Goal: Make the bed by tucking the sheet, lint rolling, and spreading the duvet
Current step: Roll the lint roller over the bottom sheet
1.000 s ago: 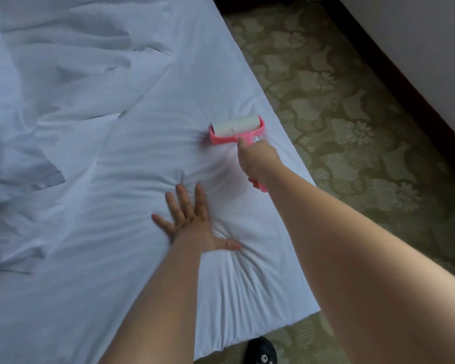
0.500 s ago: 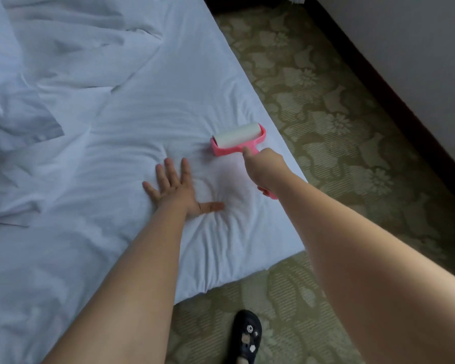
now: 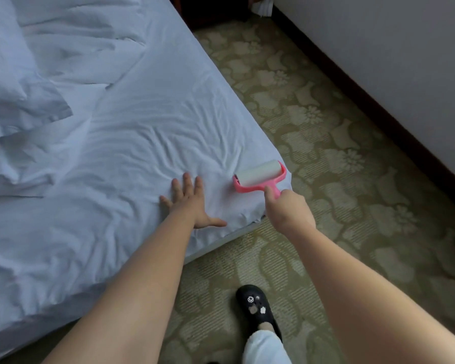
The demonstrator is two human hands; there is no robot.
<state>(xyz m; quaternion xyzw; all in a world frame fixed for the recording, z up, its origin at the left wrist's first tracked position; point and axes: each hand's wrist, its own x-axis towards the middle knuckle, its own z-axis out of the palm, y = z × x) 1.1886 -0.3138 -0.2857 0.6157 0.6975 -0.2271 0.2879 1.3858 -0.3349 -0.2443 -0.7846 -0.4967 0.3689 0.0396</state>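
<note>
The task looks to be in its middle step, the lint rolling. The one white sheet (image 3: 147,143) covers the bed and lies fairly flat over the near right corner, though a strip of grey mattress edge (image 3: 221,240) shows below its hem there, so whether the tuck is finished I cannot tell. The single pink lint roller (image 3: 259,177) rests with its white roll on the sheet, right at that near right corner of the bed, close to the right edge. The right hand (image 3: 288,212) is clenched around the roller's handle, with one finger laid forward along the pink neck. The left hand (image 3: 189,203) lies flat on the sheet just beside the roller, fingers straight and spread, thumb out toward the near edge, seemingly pinning the fabric taut. The two hands are near each other but not touching. One crumpled white duvet (image 3: 29,74) is bunched up along the far left part of the bed, so spreading it is plainly left to do. On the patterned carpet (image 3: 326,127) one black shoe (image 3: 256,306) stands near the bed's near edge.
</note>
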